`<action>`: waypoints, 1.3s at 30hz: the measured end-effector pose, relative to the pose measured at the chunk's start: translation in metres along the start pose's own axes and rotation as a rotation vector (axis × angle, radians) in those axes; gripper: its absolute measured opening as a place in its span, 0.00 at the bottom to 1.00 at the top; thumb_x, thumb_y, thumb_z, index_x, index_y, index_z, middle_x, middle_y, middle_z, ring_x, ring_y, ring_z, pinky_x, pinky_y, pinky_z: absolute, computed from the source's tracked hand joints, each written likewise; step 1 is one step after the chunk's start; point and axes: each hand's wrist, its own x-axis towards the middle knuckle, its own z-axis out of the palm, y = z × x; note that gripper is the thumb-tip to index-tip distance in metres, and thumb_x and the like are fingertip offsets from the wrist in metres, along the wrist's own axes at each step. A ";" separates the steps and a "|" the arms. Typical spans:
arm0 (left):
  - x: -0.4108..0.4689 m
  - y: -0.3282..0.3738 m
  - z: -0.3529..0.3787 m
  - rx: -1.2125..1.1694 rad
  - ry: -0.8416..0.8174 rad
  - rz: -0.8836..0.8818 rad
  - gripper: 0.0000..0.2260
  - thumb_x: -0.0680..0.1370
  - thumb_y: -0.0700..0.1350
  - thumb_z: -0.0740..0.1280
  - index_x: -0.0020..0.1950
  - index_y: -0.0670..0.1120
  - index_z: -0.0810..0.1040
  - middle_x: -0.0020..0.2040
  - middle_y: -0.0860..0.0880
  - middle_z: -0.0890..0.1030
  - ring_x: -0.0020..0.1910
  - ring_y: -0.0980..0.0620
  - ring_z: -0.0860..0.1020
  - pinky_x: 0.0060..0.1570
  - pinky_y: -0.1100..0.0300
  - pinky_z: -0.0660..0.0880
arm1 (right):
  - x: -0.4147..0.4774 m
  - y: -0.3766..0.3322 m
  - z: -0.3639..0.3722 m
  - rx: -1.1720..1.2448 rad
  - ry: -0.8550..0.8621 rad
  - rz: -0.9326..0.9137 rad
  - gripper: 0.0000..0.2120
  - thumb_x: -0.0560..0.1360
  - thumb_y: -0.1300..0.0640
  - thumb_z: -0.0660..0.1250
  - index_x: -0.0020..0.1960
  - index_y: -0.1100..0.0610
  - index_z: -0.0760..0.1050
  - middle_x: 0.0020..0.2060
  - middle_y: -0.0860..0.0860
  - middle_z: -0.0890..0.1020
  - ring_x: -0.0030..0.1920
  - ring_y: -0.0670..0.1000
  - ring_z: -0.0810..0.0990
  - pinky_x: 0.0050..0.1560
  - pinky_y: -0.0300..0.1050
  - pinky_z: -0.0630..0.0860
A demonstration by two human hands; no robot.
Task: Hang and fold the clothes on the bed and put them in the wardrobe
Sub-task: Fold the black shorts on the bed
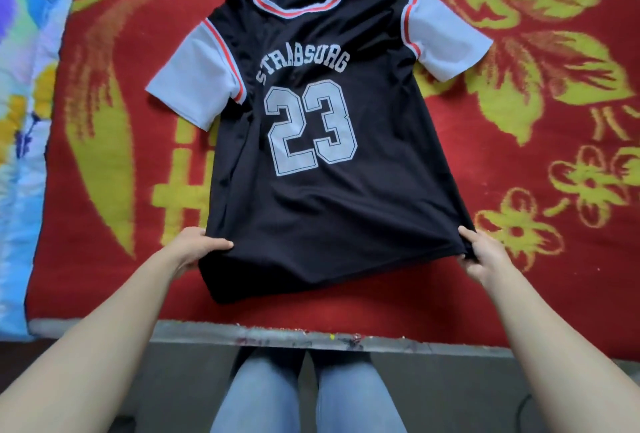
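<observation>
Flat on the red and yellow flowered blanket (519, 162), one black mesh jersey with white sleeves and a white 23 (311, 197) stretches away from two hands, left hand (199, 248) and right hand (483, 256) each pinching a hem corner, fingers apparently tucked beneath.

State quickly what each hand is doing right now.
Left hand: grips the black jersey at its hem.
Right hand: grips the same hem.

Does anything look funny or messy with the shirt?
Nothing is torn or spilled. The shirt lies flat, front up, a bit crooked on the blanket. Its bottom edge is bunched where the left hand and right hand pinch its corners.
</observation>
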 end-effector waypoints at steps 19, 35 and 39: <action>-0.010 -0.081 0.009 0.119 0.507 0.108 0.19 0.82 0.51 0.53 0.41 0.39 0.72 0.43 0.40 0.76 0.45 0.39 0.73 0.43 0.52 0.66 | -0.010 0.080 -0.019 -0.288 0.534 -0.121 0.14 0.76 0.65 0.62 0.58 0.73 0.73 0.58 0.64 0.77 0.57 0.62 0.76 0.48 0.51 0.71; -0.016 -0.088 0.017 0.358 0.533 -0.044 0.21 0.78 0.50 0.61 0.70 0.43 0.67 0.66 0.37 0.68 0.65 0.37 0.65 0.63 0.45 0.61 | -0.023 0.087 -0.013 -0.906 0.416 -0.048 0.19 0.75 0.59 0.62 0.66 0.57 0.70 0.67 0.62 0.67 0.67 0.62 0.63 0.66 0.56 0.63; -0.009 -0.047 0.018 0.319 0.529 0.079 0.21 0.78 0.47 0.61 0.70 0.44 0.66 0.68 0.39 0.67 0.67 0.39 0.63 0.64 0.45 0.61 | -0.012 0.051 0.016 -0.888 0.351 -0.167 0.19 0.76 0.58 0.62 0.66 0.56 0.70 0.67 0.61 0.66 0.67 0.61 0.63 0.66 0.54 0.63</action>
